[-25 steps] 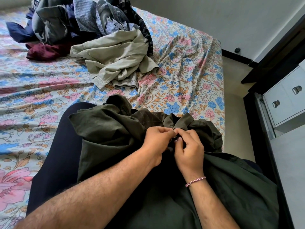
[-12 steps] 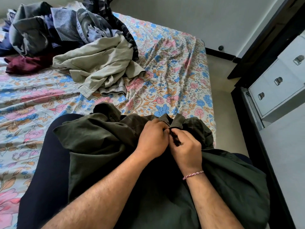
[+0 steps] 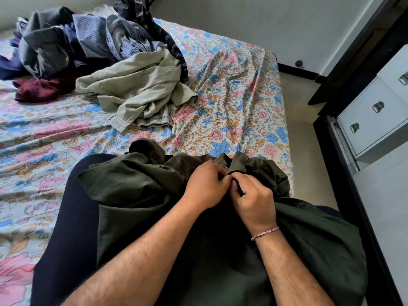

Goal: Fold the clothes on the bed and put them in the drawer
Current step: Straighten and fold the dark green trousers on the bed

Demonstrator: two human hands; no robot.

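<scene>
Dark green shirt (image 3: 141, 195) draped over the person's lap at the bed's (image 3: 231, 120) near edge — left hand (image 3: 206, 186) and right hand (image 3: 254, 199) both pinch its fabric just below the collar, fingertips touching. A heap of unfolded clothes (image 3: 106, 62) lies toward the bed's far left corner; white drawers (image 3: 373, 115) stand beyond its right edge.

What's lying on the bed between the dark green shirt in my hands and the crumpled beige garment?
Only bare floral bedsheet separates the dark green shirt from the beige garment, seen in the head view.
</scene>
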